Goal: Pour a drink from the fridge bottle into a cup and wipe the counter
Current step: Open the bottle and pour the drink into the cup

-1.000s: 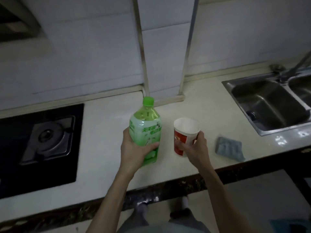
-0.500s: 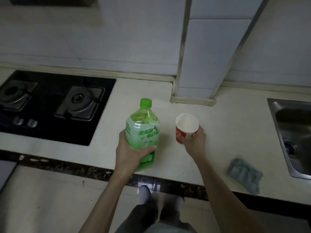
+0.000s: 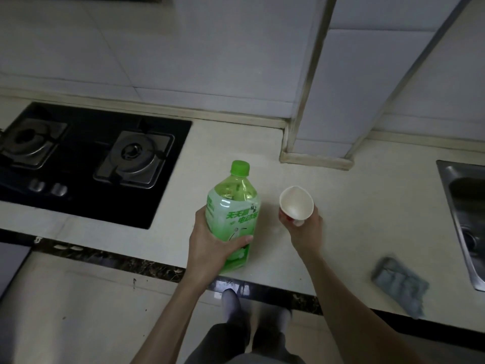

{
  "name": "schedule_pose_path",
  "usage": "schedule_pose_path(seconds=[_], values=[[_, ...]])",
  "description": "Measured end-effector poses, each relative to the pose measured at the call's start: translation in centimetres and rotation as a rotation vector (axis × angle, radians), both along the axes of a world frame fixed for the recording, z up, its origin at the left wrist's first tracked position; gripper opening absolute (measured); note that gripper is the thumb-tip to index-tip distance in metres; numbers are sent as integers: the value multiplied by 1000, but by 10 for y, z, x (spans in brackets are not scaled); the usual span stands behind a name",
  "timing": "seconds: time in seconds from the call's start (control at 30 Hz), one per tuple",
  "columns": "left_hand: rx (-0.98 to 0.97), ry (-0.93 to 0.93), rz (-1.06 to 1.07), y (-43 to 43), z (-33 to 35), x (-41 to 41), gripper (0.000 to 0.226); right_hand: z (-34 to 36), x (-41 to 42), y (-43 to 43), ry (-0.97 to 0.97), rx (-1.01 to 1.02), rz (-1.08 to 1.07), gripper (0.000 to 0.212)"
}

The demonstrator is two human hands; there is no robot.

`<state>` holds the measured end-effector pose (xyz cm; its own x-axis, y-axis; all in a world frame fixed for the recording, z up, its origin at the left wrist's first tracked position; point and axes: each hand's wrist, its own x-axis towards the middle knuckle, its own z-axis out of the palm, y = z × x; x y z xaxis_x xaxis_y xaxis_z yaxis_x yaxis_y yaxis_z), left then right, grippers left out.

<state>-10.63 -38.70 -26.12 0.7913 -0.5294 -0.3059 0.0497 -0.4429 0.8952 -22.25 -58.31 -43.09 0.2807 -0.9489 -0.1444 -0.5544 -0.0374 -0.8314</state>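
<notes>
Two hands busy. Just right of the stove (image 3: 99, 164), left hand (image 3: 210, 248) wraps the green bottle (image 3: 233, 206), upright, cap (image 3: 239, 168) on. Further right, right hand (image 3: 305, 229) grips the empty cup (image 3: 296, 202), tilted. Farthest from the stove, grey cloth (image 3: 399, 285). Pouring not begun; next, probably uncapping.
</notes>
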Motion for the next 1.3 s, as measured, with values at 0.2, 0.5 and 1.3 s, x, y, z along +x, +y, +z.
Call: schedule_pose_path(seconds=[0.2,0.5,1.3], values=[[-34,8,-38,-7,2,19,87,24,-13,10,52,37,41,75],[-104,-88,-163,-19,7,41,91,167,-16,-29,-289,-71,-283,20],[71,-480,-526,-39,34,41,100,266,36,-11,426,-626,407,61]])
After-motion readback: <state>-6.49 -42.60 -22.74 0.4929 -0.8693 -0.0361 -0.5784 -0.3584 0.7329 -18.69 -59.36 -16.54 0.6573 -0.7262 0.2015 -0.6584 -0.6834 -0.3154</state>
